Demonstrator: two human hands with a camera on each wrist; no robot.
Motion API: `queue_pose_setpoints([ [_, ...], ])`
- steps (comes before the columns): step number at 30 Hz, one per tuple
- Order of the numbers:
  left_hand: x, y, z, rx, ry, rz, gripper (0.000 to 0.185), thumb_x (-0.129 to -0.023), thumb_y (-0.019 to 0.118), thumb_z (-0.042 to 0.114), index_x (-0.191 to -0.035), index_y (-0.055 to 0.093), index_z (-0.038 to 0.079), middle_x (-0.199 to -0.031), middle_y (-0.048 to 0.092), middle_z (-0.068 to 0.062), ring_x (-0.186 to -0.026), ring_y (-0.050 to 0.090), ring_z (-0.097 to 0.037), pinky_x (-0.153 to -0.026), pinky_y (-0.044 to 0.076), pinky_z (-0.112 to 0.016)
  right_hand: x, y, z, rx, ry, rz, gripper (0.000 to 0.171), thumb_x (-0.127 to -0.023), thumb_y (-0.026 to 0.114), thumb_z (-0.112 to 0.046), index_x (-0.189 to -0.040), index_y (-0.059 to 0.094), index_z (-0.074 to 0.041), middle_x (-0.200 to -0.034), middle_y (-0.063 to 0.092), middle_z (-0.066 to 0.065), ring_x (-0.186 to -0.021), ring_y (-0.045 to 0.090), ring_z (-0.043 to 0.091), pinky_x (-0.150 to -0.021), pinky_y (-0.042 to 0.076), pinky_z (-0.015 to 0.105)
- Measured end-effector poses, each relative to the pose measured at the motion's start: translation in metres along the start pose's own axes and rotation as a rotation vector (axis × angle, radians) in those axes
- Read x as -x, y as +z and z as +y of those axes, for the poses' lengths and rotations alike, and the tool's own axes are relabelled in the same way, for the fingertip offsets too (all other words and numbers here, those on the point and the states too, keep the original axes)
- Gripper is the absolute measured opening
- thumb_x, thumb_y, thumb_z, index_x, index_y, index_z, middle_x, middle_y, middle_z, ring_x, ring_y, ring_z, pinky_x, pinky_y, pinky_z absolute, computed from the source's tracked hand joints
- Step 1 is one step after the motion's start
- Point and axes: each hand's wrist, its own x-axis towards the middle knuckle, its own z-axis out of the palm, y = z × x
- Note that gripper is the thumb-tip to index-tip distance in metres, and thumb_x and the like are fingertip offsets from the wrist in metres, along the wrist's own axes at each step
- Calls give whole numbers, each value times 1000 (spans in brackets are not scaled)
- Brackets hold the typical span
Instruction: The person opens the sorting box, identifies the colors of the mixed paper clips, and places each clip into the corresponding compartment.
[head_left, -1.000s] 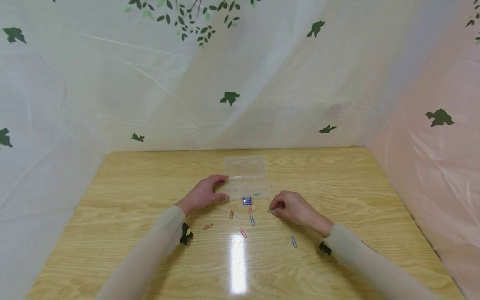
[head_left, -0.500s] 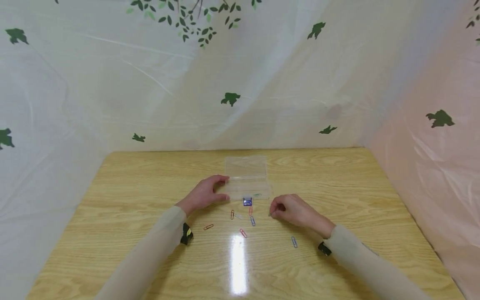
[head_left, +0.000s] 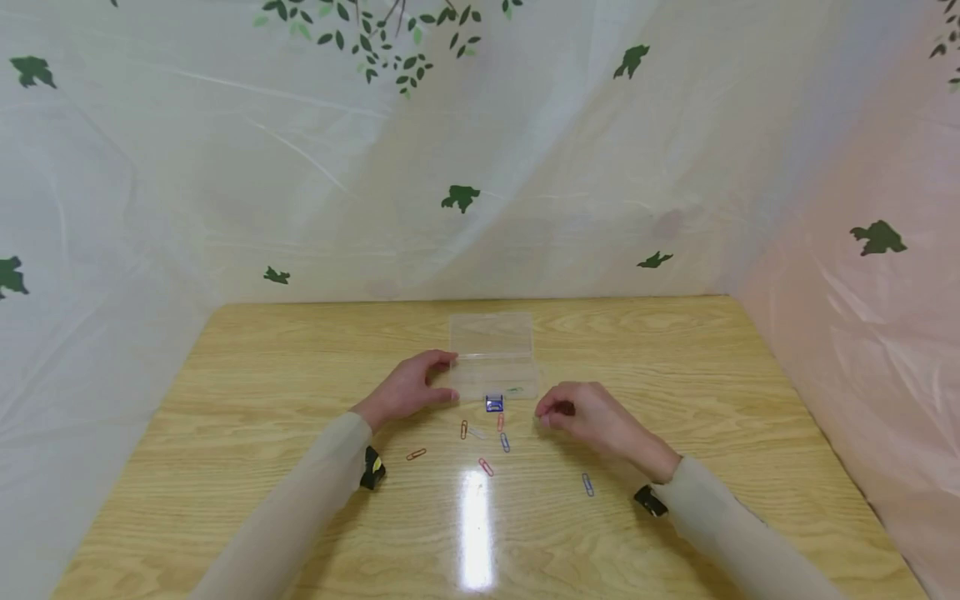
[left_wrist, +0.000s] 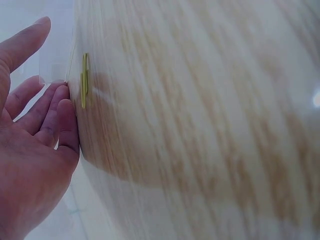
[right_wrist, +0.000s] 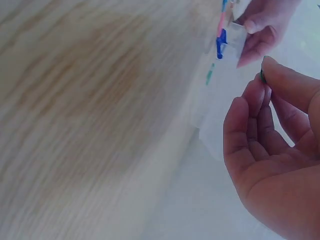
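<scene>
A clear plastic box (head_left: 495, 377) lies open mid-table, its lid (head_left: 491, 333) folded back and a blue latch (head_left: 493, 404) at the front. Inside it is a green clip (head_left: 514, 389). My left hand (head_left: 448, 375) grips the box's left end between thumb and fingers; the left wrist view shows those fingers (left_wrist: 60, 120) beside a yellow clip (left_wrist: 84, 82). My right hand (head_left: 542, 418) hovers just right of the latch, and a small dark green paper clip (right_wrist: 262, 74) is pinched between its thumb and forefinger.
Several loose paper clips lie on the wooden table (head_left: 262, 400) in front of the box: orange (head_left: 416, 454), orange (head_left: 463, 429), blue (head_left: 505, 442), red (head_left: 486, 466), blue (head_left: 587, 484). Leaf-printed plastic sheeting (head_left: 225, 183) walls the table at the back and sides.
My right hand has lifted slightly off the table with the green clip pinched and edged toward the box. The left hand and the box have stayed put.
</scene>
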Motion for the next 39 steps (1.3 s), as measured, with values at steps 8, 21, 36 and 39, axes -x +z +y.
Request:
queue_pose_setpoints([
  [8, -1, -2, 0, 11, -8, -5, 67, -93, 80, 22, -151, 50, 7, -146, 57, -12, -137, 51, -31, -115, 41, -47, -1, -3, -4, -34, -24, 97, 7, -94, 76, -6, -100, 77, -9, -94, 71, -3, -82, 62, 9, -71, 57, 25],
  [21, -4, -3, 0, 13, 0, -14, 66, -93, 80, 22, -150, 50, 6, -146, 57, -13, -137, 51, -31, -115, 41, -48, -8, -6, -9, -63, -64, 187, 11, -94, 75, -2, -102, 78, -8, -97, 73, -3, -87, 66, 12, -76, 59, 27],
  [36, -4, -4, -1, 18, -3, -19, 66, -93, 80, 21, -150, 51, 7, -146, 57, -13, -137, 51, -31, -115, 41, -48, -20, -8, -16, -87, -40, 229, 11, -96, 73, -4, -104, 78, -10, -101, 74, -1, -91, 68, 15, -80, 59, 31],
  [39, -4, -3, -1, 19, -8, -19, 66, -93, 80, 21, -151, 50, 7, -146, 57, -12, -137, 51, -31, -115, 41, -48, -22, -8, -17, -87, -49, 238, 10, -96, 73, -5, -104, 78, -9, -101, 74, -1, -90, 68, 14, -78, 59, 29],
])
